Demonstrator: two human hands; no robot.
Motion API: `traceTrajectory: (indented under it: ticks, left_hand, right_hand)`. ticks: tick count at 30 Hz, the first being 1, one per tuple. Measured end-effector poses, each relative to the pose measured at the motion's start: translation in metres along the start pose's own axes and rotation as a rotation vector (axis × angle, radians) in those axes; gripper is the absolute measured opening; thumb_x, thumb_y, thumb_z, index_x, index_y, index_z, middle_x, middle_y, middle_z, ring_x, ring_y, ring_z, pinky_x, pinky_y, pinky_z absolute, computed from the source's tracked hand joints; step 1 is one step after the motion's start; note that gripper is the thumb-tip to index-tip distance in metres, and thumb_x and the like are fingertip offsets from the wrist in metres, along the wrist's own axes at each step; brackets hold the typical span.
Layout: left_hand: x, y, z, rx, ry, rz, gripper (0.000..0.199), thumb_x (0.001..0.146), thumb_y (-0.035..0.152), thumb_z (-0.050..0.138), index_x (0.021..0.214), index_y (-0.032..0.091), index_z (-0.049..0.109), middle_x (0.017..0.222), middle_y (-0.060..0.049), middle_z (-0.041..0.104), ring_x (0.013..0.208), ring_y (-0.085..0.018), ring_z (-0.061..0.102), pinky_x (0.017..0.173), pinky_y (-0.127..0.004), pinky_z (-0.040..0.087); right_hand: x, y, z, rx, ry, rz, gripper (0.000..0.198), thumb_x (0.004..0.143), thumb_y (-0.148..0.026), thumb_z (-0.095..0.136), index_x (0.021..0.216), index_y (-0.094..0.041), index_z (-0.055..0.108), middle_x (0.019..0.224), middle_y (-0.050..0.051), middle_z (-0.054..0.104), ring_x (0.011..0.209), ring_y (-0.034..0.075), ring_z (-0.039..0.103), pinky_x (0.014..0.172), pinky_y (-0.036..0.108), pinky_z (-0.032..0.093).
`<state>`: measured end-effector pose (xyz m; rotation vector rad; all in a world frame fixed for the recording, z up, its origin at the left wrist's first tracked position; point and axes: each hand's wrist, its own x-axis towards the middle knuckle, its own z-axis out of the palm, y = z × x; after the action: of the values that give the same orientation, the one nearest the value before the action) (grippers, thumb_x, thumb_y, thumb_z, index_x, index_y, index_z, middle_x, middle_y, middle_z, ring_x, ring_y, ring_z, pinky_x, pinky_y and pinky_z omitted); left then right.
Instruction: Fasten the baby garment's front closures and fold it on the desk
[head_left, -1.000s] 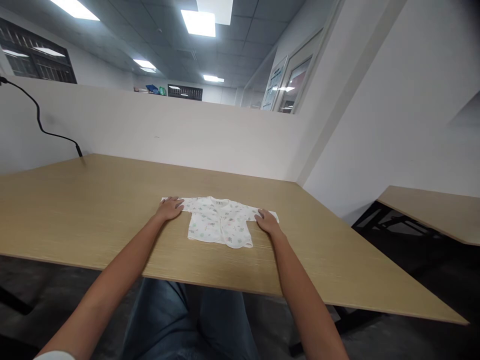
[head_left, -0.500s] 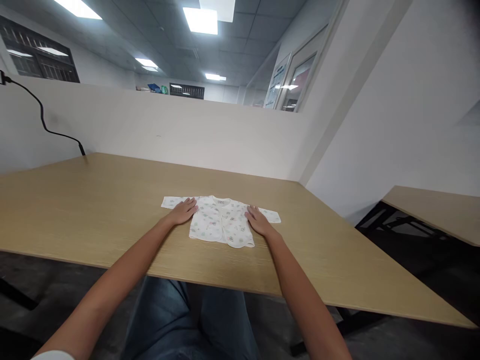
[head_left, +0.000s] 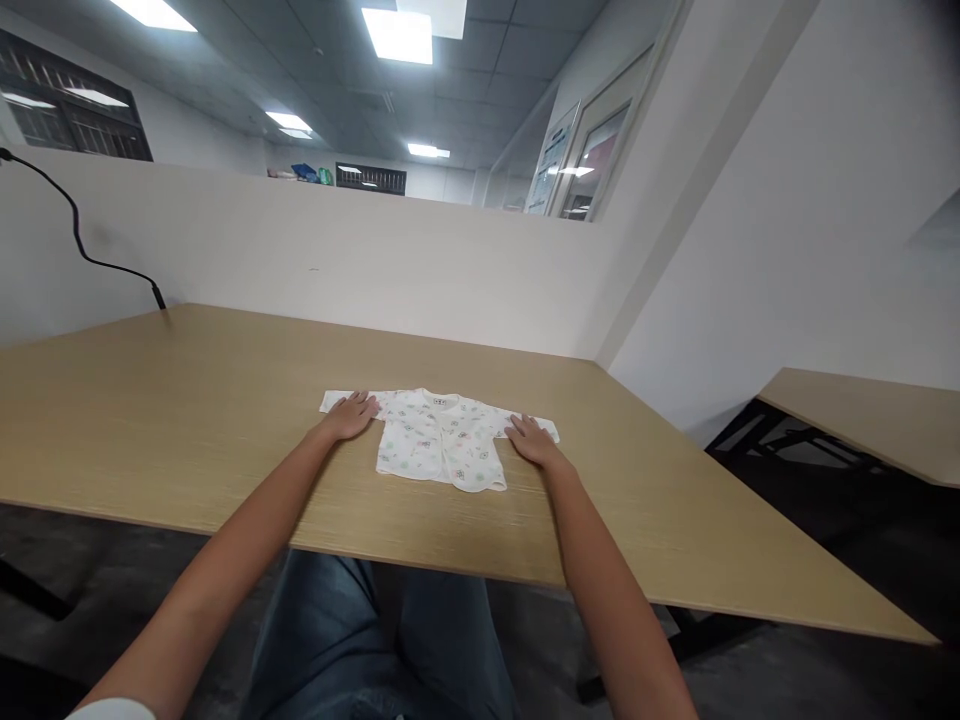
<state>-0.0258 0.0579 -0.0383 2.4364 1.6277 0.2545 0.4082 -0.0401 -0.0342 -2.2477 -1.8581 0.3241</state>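
Observation:
A small white baby shirt (head_left: 439, 440) with a scattered print lies spread flat on the wooden table (head_left: 225, 440), its neckline away from me and both sleeves stretched out sideways. My left hand (head_left: 351, 415) rests flat on the left sleeve, fingers extended and hiding part of it. On the other side, my right hand (head_left: 529, 439) lies with outstretched fingers on the right sleeve. The cuffs show beyond both hands. Neither hand grips the fabric.
A low white partition (head_left: 390, 260) runs along the table's far edge. A black cable (head_left: 79, 230) hangs down at the far left. Another table (head_left: 870, 415) stands to the right, beside the white wall.
Both hands have slid outward from the shirt's sides onto the sleeves, my left hand leftward and my right hand rightward. The shirt stays spread in place.

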Motion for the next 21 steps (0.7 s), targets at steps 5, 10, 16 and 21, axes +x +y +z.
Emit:
traceTrajectory:
  ticks: [5, 10, 16, 21]
  left_hand:
    - [0.005, -0.014, -0.002, 0.011, 0.053, -0.065, 0.076, 0.099, 0.060, 0.006, 0.155, 0.017, 0.033, 0.164, -0.012, 0.026, 0.152, -0.028, 0.021, 0.121, -0.048, 0.021]
    - [0.008, -0.020, 0.000, 0.044, 0.103, -0.062, 0.078, 0.099, 0.061, 0.008, 0.150, 0.012, 0.040, 0.159, -0.019, 0.034, 0.150, -0.029, 0.027, 0.118, -0.045, 0.025]
    - [0.006, -0.018, 0.000, 0.023, 0.095, -0.046, 0.074, 0.100, 0.060, 0.011, 0.147, 0.012, 0.043, 0.161, -0.017, 0.033, 0.151, -0.028, 0.024, 0.119, -0.043, 0.025]
    - [0.002, -0.009, -0.002, -0.007, 0.120, -0.034, 0.070, 0.102, 0.054, 0.008, 0.149, 0.014, 0.041, 0.161, -0.014, 0.032, 0.152, -0.026, 0.023, 0.121, -0.045, 0.021]
  right_hand:
    - [0.006, 0.016, 0.000, 0.005, 0.028, 0.054, 0.066, 0.101, -0.045, 0.033, 0.156, -0.009, 0.034, 0.164, 0.018, 0.021, 0.154, 0.029, 0.016, 0.124, 0.045, 0.014]
    - [0.009, 0.015, 0.004, -0.010, 0.051, 0.064, 0.067, 0.100, -0.047, 0.033, 0.155, -0.010, 0.036, 0.164, 0.017, 0.023, 0.153, 0.030, 0.017, 0.123, 0.047, 0.015]
    - [0.009, 0.010, 0.011, -0.029, 0.085, 0.080, 0.067, 0.100, -0.048, 0.031, 0.154, -0.009, 0.037, 0.163, 0.019, 0.023, 0.154, 0.031, 0.015, 0.123, 0.050, 0.010]
    - [0.008, 0.003, 0.012, 0.003, 0.158, 0.058, 0.064, 0.100, -0.046, 0.032, 0.147, -0.007, 0.045, 0.158, 0.020, 0.035, 0.151, 0.031, 0.024, 0.124, 0.049, 0.008]
